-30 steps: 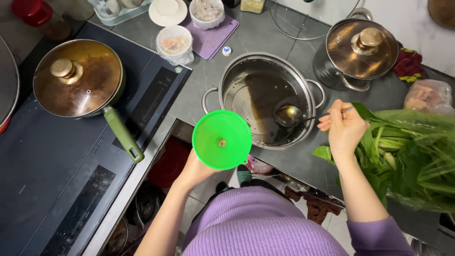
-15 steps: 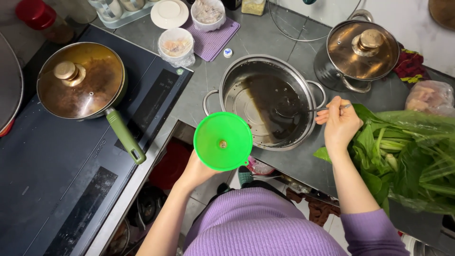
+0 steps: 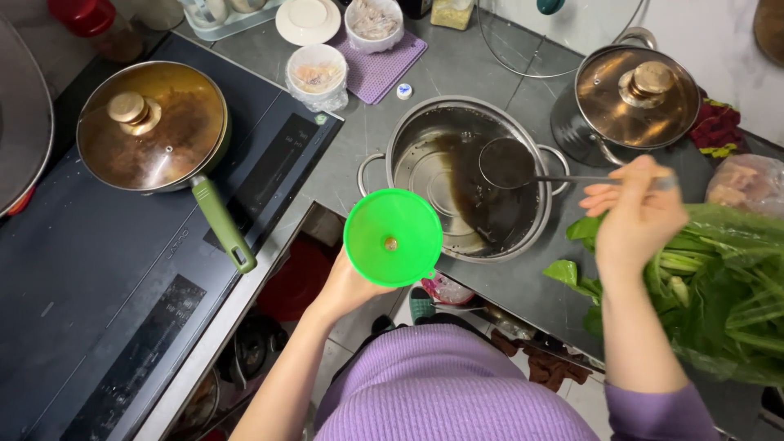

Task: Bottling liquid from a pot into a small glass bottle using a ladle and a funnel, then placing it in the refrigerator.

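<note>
My left hand (image 3: pixel 347 287) grips a bright green funnel (image 3: pixel 394 237) from below, held wide end up in front of the counter edge. My right hand (image 3: pixel 635 214) holds the handle of a metal ladle (image 3: pixel 508 162). The ladle's bowl is full of dark liquid and hangs level over an open steel pot (image 3: pixel 425 167). A pool of the same dark liquid lies in the pot's right half. The funnel sits just in front of the pot's near rim.
A lidded pan with a green handle (image 3: pixel 155 131) stands on the black cooktop (image 3: pixel 98 310) at left. A lidded steel pot (image 3: pixel 633 98) is at back right. Bagged leafy greens (image 3: pixel 719 302) lie at right. Small bowls (image 3: pixel 317 73) and a purple mat (image 3: pixel 380 69) sit behind.
My right hand has raised the ladle out of the pot's liquid, and its filled bowl now hangs above the pot. The funnel in my left hand has stayed near the pot's front rim.
</note>
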